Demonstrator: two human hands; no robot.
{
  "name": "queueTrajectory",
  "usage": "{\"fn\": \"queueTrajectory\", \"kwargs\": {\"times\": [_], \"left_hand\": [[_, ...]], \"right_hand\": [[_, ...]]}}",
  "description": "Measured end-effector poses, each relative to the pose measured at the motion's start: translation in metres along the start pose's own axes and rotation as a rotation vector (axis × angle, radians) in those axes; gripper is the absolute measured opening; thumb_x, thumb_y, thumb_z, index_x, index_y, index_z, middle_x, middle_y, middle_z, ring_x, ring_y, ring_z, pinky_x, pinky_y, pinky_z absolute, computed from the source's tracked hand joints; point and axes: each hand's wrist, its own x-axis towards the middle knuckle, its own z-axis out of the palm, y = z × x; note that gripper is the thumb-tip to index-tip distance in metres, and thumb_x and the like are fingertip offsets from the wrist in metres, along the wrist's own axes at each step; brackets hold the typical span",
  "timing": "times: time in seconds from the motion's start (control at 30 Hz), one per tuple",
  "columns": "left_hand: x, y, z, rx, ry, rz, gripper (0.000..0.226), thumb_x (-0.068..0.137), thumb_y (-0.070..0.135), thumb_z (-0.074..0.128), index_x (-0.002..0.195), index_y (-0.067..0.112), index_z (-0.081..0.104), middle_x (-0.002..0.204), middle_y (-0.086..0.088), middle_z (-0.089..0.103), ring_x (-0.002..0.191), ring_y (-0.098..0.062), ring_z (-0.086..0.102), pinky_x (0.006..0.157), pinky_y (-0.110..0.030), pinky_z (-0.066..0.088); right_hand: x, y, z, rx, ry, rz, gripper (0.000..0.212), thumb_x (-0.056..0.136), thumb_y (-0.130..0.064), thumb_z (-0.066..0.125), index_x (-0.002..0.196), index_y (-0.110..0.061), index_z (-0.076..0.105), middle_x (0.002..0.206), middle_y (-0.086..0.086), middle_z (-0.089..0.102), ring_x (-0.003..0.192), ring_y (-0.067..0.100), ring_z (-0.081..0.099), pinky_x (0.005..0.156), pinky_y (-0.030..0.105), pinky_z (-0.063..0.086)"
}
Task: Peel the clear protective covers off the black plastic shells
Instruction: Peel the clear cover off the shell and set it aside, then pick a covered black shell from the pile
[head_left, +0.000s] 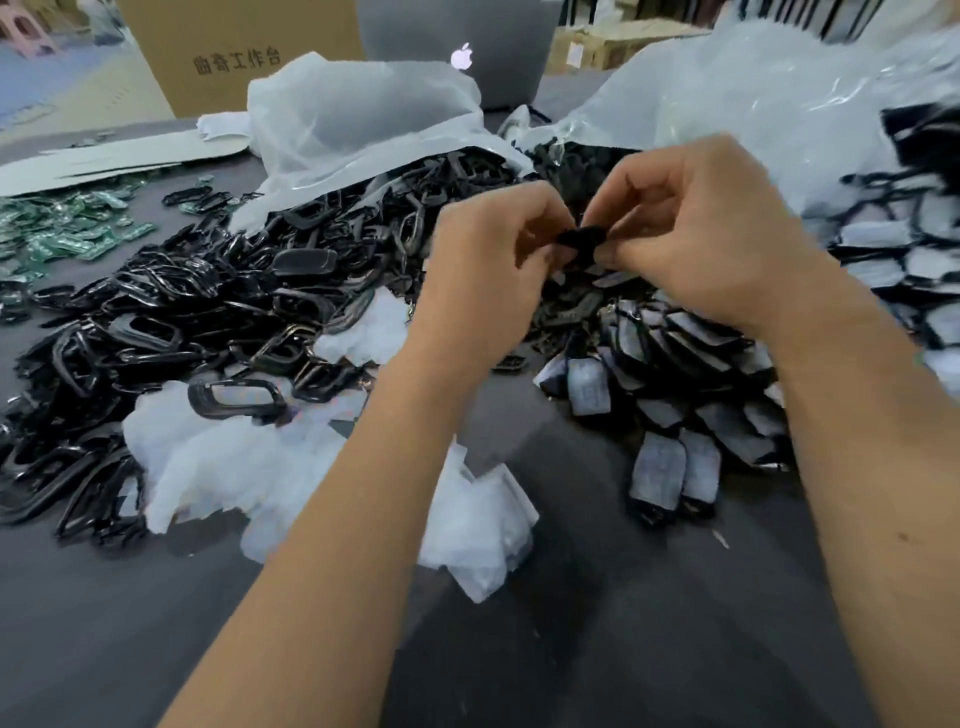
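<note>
Both hands meet above the middle of the dark table (597, 623). Between them is a small black plastic shell (583, 238). My left hand (483, 270) pinches its left end with curled fingers. My right hand (711, 234) grips its right end, and most of the shell is hidden by the fingers. Whether a clear cover is on it cannot be seen. A pile of shells with clear covers (670, 410) lies under and right of my hands. Peeled translucent covers (234, 462) are scattered at the lower left.
A big heap of black frame-shaped parts (208, 312) fills the left side. Green circuit boards (67, 228) lie at the far left. Plastic bags (363, 130) sit behind, with a cardboard box (234, 52) and a laptop (457, 52) beyond.
</note>
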Motion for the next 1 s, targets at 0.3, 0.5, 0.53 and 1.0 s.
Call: {"fn": "queueTrajectory", "kwargs": {"times": [0.3,0.5,0.53,1.0], "left_hand": [[0.036,0.052,0.101,0.257,-0.166,0.231,0.023,0.088,-0.004,0.059,0.098,0.010,0.073,0.089,-0.004,0.066,0.083,-0.024,0.063,0.075,-0.040,0.050],[0.029,0.062,0.110,0.341,-0.334,0.157,0.042,0.084,-0.008,0.047,0.110,0.014,0.072,0.105,-0.007,0.067,0.092,-0.028,0.066,0.077,-0.035,0.052],[0.027,0.062,0.108,0.349,-0.349,0.151,0.043,0.083,-0.009,0.046,0.110,0.013,0.072,0.104,-0.008,0.067,0.092,-0.028,0.065,0.076,-0.035,0.052],[-0.009,-0.033,0.012,0.689,0.010,-0.338,0.034,0.088,0.006,0.052,0.110,0.018,0.075,0.110,-0.010,0.070,0.105,-0.031,0.060,0.087,-0.035,0.047]], "right_hand": [[-0.032,0.035,-0.062,-0.486,0.210,0.191,0.033,0.076,0.009,0.062,0.081,-0.021,0.076,0.075,0.006,0.070,0.074,0.027,0.067,0.067,0.016,0.040],[-0.039,0.044,-0.065,-0.520,0.093,0.336,0.041,0.077,0.008,0.055,0.072,-0.028,0.072,0.063,-0.012,0.058,0.061,0.007,0.052,0.057,0.014,0.032],[-0.038,0.043,-0.065,-0.513,0.080,0.353,0.043,0.076,0.008,0.054,0.069,-0.031,0.071,0.062,-0.012,0.059,0.060,0.004,0.052,0.056,0.015,0.033],[0.014,-0.017,0.071,-0.438,-0.069,0.203,0.032,0.081,-0.001,0.064,0.103,-0.020,0.078,0.104,0.010,0.074,0.097,0.032,0.070,0.084,0.040,0.060]]}}
